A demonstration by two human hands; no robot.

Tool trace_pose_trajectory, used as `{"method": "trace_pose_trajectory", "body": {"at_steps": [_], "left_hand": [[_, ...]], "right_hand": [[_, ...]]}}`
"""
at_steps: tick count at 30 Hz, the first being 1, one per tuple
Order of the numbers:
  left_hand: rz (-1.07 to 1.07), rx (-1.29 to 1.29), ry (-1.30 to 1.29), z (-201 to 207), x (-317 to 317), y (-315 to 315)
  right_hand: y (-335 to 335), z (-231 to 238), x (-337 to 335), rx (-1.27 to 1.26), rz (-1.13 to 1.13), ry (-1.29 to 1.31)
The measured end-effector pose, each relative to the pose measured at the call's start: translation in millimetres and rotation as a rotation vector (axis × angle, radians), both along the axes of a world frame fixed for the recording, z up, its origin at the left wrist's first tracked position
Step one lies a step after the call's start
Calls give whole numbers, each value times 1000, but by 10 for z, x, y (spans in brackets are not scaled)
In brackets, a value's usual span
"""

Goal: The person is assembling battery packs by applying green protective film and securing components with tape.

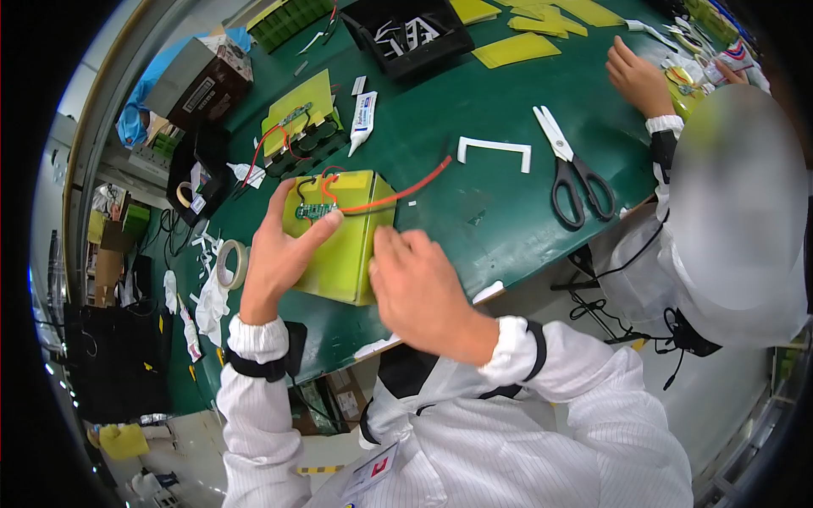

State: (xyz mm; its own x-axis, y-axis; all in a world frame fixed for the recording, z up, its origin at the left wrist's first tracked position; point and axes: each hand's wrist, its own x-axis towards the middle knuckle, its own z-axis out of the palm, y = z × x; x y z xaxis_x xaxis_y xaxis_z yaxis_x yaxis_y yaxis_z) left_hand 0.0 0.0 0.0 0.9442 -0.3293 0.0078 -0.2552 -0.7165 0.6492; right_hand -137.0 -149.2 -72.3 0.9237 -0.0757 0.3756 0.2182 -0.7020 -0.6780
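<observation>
The pack – a glossy yellow-green block with a green board and red and black wires – sits by the near edge of the worktop. The left hand is clamped on it, thumb at the board's end; the right hand's fingers lie together against its right side, though blur hides whether they grip. Beyond, a white tube carries blue print; a brown box toward the far left corner bears a pale label.

Left hand clamped in a wide grip, thumb stretched rightward! Right hand sits lower, slightly blurred, fingers bunched; left forearm steep, right forearm slanting in.
</observation>
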Motion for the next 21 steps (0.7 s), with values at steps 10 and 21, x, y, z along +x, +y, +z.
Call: {"method": "trace_pose_trajectory", "body": {"at_steps": [10, 21], "left_hand": [[-120, 26, -67, 71, -83, -30], [-197, 330, -218, 42, -262, -87]], "right_hand": [[-198, -86, -32, 511, 45, -34], [-565, 52, 387, 151, 72, 83]]}}
